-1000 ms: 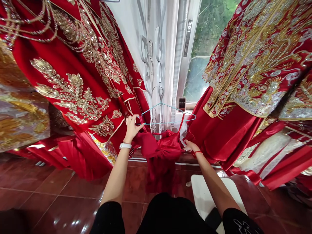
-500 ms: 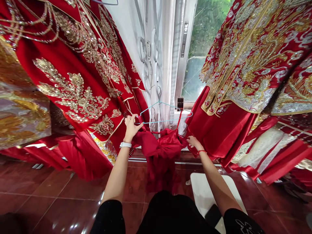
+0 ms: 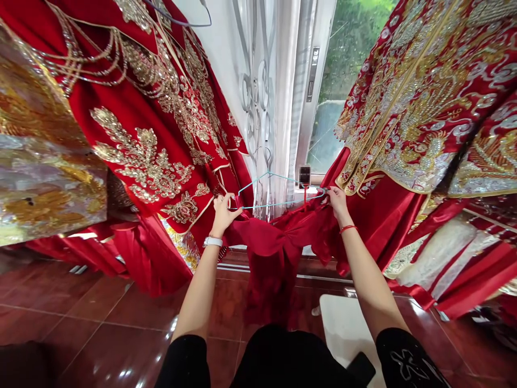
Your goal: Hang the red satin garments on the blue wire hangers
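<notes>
A thin light-blue clothes hanger (image 3: 278, 204) is held out level in front of me, its hook pointing away. My left hand (image 3: 224, 213) is closed round the hanger's left end, where a red strap of the dress sits. From the hanger hangs a red satin dress (image 3: 262, 238) with a draped, gathered top. My right hand (image 3: 336, 201) pinches the dress's right strap at the hanger's right end; the fingertips partly hide the strap. A dark tag (image 3: 304, 175) on a red cord stands out above the dress.
Red gowns with gold beading (image 3: 145, 161) hang close on the left. A gold-embroidered red jacket (image 3: 407, 118) hangs on the right. Ahead are white scrolled metalwork (image 3: 255, 97) and a window (image 3: 327, 118). A white stool (image 3: 343, 328) with a black phone (image 3: 361, 369) stands below my right arm.
My right hand has moved up and right from the dress's side to the hanger's right end, drawing the dress top wider. My left hand keeps its hold on the left end.
</notes>
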